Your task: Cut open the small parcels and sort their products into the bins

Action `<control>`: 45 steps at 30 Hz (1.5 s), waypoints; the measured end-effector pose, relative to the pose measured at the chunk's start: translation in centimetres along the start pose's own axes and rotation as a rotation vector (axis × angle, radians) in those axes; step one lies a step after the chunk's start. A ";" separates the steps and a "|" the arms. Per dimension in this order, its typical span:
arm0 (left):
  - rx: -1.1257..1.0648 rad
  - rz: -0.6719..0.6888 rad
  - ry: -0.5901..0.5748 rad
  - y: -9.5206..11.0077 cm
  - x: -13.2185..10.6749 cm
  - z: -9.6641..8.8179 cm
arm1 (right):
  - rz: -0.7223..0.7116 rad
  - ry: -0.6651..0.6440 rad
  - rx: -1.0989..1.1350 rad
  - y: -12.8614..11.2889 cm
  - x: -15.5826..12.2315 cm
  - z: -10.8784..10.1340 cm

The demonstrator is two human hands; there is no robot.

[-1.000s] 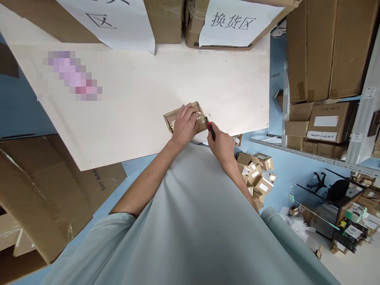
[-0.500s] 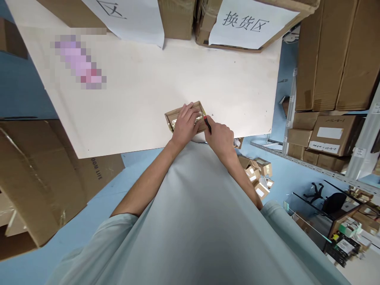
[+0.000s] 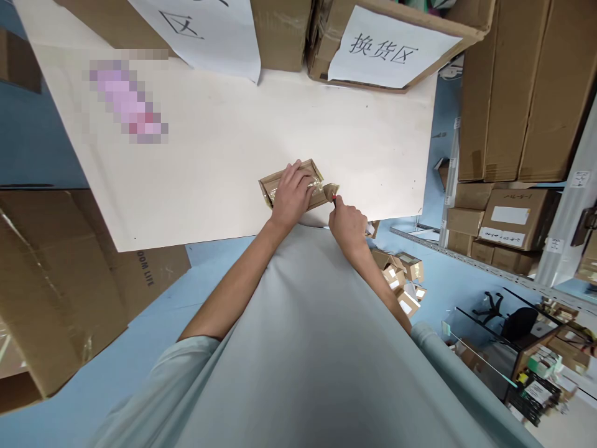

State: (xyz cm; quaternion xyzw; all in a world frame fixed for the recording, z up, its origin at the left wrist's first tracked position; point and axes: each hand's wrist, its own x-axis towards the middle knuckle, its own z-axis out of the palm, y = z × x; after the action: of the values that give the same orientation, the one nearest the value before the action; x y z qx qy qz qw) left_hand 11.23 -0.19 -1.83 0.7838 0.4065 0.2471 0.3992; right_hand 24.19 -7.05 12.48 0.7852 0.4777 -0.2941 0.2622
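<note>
A small brown cardboard box (image 3: 280, 185) with shiny clear tape lies at the table's near edge, in the middle of the head view. My left hand (image 3: 293, 193) lies across it, fingers reaching to the far edge and gripping it against the table. At the box's right end a small cardboard flap (image 3: 331, 190) sticks outward. Just beyond that flap, my right hand (image 3: 347, 223) is closed around a box cutter (image 3: 334, 199) with a red and black body. Most of the cutter is hidden in the fist, and its blade cannot be made out.
The white table (image 3: 209, 149) carries a blurred pinkish-purple item (image 3: 124, 99) at the far left. Two big cartons with paper signs, including the right carton (image 3: 321, 62), stand at the back. A large carton (image 3: 60, 280) is at left; shelving with boxes (image 3: 506, 214) stands at right.
My right hand has moved a little right and down, away from the box, with the cutter. The flap at the box's right end now stands out. My left hand stays on the box.
</note>
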 end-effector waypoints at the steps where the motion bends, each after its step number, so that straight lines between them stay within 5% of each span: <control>1: 0.000 -0.005 0.001 0.1 0.1 0.0 | 0.028 0.022 0.017 0.4 -0.1 0.0; 10: 0.016 0.075 -0.069 -0.1 -1.3 -1.3 | -0.026 0.194 0.214 2.2 -0.6 0.2; 14: 0.048 0.096 -0.117 -0.8 -3.6 -3.4 | 0.069 0.253 0.285 4.2 4.0 2.7; 19: 0.148 0.016 -0.108 -2.3 -7.3 -7.1 | 0.096 0.127 0.299 6.4 11.5 7.5; 24: 0.215 -0.126 -0.090 -2.9 -11.0 -9.7 | 0.106 0.024 0.310 7.7 14.4 10.6; 29: 0.295 -0.199 0.037 -2.8 -14.7 -11.0 | -0.097 0.181 0.429 6.5 14.3 11.3; 33: 0.328 -0.402 0.139 -2.6 -16.8 -11.7 | -0.327 -0.111 0.840 2.8 13.4 11.3; 36: 0.256 -0.572 0.165 -2.8 -17.2 -11.9 | -0.421 -0.252 1.079 0.1 12.1 11.2; 39: 0.171 -0.626 0.199 -3.6 -16.4 -11.3 | -0.416 -0.191 1.106 -1.0 10.9 10.7; 45: -0.197 -0.612 0.249 -5.9 -12.1 -7.0 | -0.328 -0.015 1.055 2.1 10.7 8.1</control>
State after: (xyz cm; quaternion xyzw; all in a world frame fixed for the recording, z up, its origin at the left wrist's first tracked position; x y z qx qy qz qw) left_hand -2.92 -5.21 -3.57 0.5469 0.6426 0.2476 0.4761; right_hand 28.33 -7.11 -0.44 0.7233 0.3798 -0.5362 -0.2123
